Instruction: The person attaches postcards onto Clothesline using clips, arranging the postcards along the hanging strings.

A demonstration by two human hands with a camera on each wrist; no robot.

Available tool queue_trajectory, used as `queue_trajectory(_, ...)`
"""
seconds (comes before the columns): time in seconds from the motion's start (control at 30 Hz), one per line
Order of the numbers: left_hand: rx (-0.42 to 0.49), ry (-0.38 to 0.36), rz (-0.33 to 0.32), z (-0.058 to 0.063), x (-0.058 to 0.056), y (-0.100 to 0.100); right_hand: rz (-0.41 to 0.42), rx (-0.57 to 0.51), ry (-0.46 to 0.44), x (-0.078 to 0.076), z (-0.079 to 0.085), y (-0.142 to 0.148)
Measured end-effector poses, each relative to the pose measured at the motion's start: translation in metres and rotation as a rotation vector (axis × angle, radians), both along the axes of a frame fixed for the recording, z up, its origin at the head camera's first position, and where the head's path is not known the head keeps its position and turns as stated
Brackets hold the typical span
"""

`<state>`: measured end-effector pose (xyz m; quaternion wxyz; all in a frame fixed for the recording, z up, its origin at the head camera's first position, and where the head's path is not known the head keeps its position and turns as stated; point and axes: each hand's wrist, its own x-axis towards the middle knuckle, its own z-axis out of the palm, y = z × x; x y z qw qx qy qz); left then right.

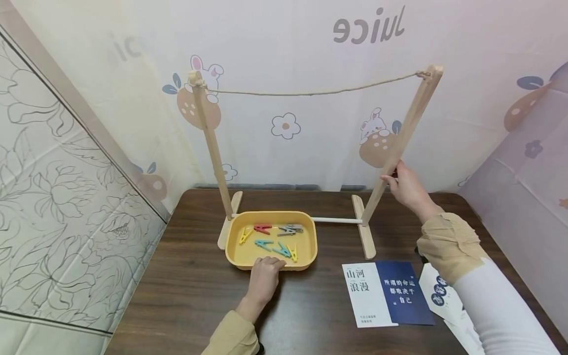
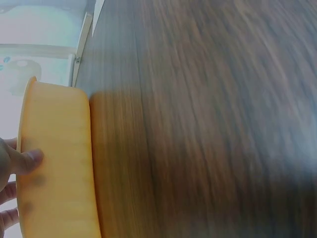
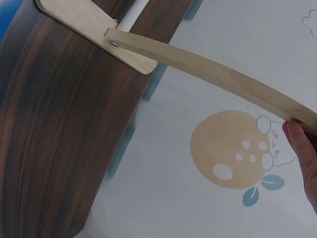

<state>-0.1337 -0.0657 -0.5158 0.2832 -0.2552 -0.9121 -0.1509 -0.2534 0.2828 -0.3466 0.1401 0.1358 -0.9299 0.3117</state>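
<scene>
At lower centre of the head view, clamped by its near wall in the grip of the left hand [image 1: 264,281]: yellow tray [image 1: 245,254], resting on the dark surface [image 1: 186,276]. In the left wrist view, held with thumb [image 2: 32,157] against the outer wall and fingers [image 2: 7,192] over the rim. Lying straight up the frame from that hand, with long axis running left to right, nearly parallel to the white rod [image 1: 337,220] just behind. Far nearer to the left hand than to the right hand [image 1: 408,187], off at right of centre, clamped partway up the right post [image 1: 411,121] between thumb and fingers. Inside the tray, loose clothespins [image 1: 244,238] pointing several ways: up and right of the left fingertips, nearest yellow pin [image 1: 294,254] and blue pin [image 1: 285,252]; farther up, red pin [image 1: 263,228] and grey pins [image 1: 290,229]. Well above, strung across the upper frame from left post [image 1: 210,148] to right: cord [image 1: 310,94]. At lower right, well apart from the left grip: white card [image 1: 368,301] and dark blue card [image 1: 404,281].
</scene>
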Motion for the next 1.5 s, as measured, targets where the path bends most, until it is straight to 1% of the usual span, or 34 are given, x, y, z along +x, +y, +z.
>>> queue_trajectory(0.23,-0.012,-0.018,-0.006,0.001,0.005,0.010,-0.013,0.013,0.000,0.005,0.000,0.014)
queue_trajectory(0.4,-0.015,-0.016,-0.018,0.001,0.009,0.016,-0.017,0.015,-0.022,0.008,0.002,0.023)
queue_trajectory(0.6,-0.010,-0.013,-0.042,0.004,0.015,0.023,-0.034,0.032,-0.023,0.011,0.003,0.029)
queue_trajectory(0.8,-0.021,-0.019,-0.056,0.005,0.019,0.028,-0.063,0.051,-0.045,0.014,0.004,0.033)
queue_trajectory(0.93,-0.028,-0.042,-0.054,0.005,0.021,0.030,-0.079,0.061,-0.028,0.017,0.006,0.034)
queue_trajectory(0.97,-0.029,-0.047,-0.054,0.005,0.021,0.031,-0.103,0.068,-0.012,0.017,0.006,0.034)
queue_trajectory(1.03,-0.031,-0.053,-0.055,0.005,0.022,0.031,-0.112,0.070,-0.004,0.018,0.005,0.035)
queue_trajectory(1.17,-0.025,-0.051,-0.063,0.004,0.024,0.033,-0.126,0.075,-0.017,0.021,0.005,0.037)
queue_trajectory(1.2,-0.022,-0.051,-0.065,0.004,0.024,0.034,-0.109,0.072,-0.029,0.023,0.006,0.038)
queue_trajectory(1.5,-0.013,-0.066,-0.059,0.004,0.028,0.038,-0.123,0.080,-0.053,0.031,0.008,0.040)
